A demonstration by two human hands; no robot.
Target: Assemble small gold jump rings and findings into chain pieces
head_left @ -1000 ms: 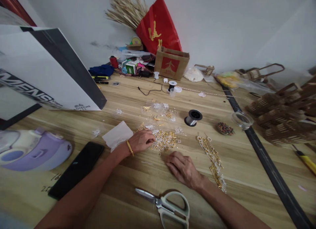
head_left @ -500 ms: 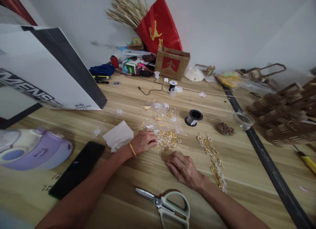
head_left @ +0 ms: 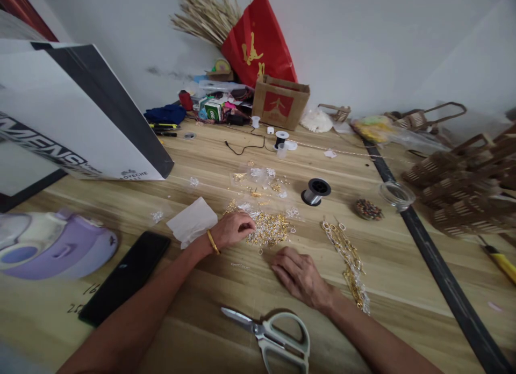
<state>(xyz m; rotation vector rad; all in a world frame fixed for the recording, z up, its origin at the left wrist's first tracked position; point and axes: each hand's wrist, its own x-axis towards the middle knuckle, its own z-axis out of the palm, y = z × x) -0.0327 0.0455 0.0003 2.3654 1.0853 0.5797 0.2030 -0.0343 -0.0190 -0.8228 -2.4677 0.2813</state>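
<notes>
1. Hardly anything has moved: our left hand [head_left: 234, 229] stays at nine o'clock of one gold-and-silver pile [head_left: 271, 229], our right hand [head_left: 300, 277] at five.
2. Both hands are curled; we cannot tell whether they pinch anything.
3. One pair of scissors [head_left: 258, 330] lies at six.

Count taken around one heap of gold and silver beads [head_left: 271, 230]; individual beads are too small and overlapped to number. Hands: two, the left hand [head_left: 233, 228] at the heap's left edge, the right hand [head_left: 300, 277] at its near right. Scissors [head_left: 238, 318]: one pair, nearer the wearer. Short chain [head_left: 241, 266]: one, just nearer. White paper [head_left: 191, 222]: one, left. Black phone [head_left: 124, 277]: one, farther left. Silver wire spool [head_left: 316, 192]: one, right and beyond. Red bag [head_left: 262, 41]: one, far beyond. Hanging together at right, bead strands [head_left: 345, 253]: uncountable.
</notes>
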